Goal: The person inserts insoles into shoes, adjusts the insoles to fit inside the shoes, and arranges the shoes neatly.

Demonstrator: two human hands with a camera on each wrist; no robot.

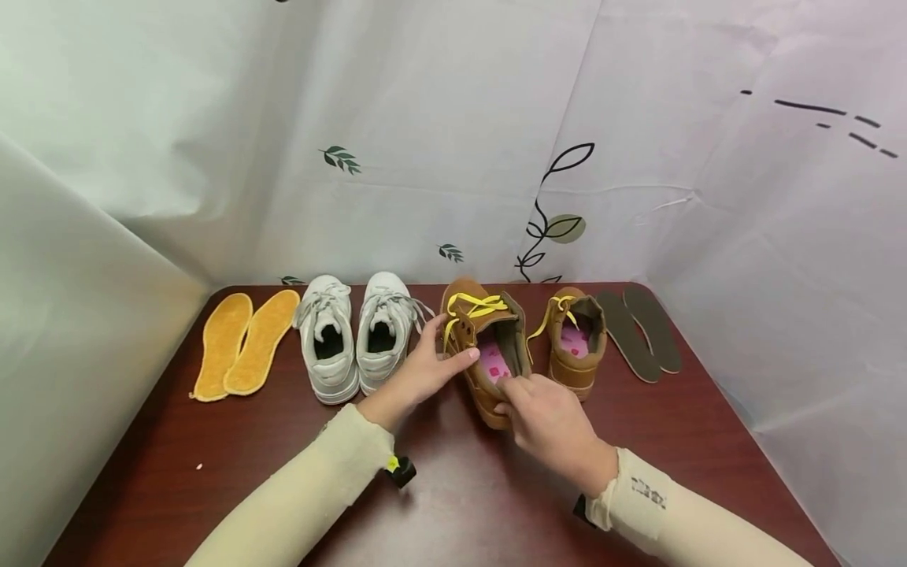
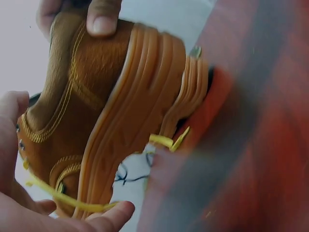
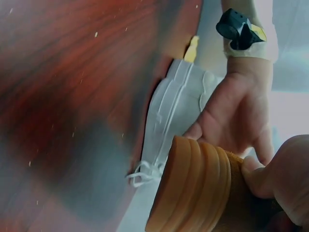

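Note:
A brown suede shoe with yellow laces is tilted in both hands, its toe pointing away. Inside lies a pink insole with red marks. My left hand holds the shoe's left side near the laces, thumb over the opening's edge. At the back, my right hand pinches the heel collar, with the thumb outside on the heel and the fingertips hidden over the rim. The left wrist view shows the ridged gum sole raised off the table. The matching brown shoe, also with a pink insole, stands to the right.
A pair of white sneakers stands left of the hands. Two orange insoles overlap at the far left. Two dark grey-brown insoles lie at the far right. The reddish wooden table backs onto a pale hanging cloth.

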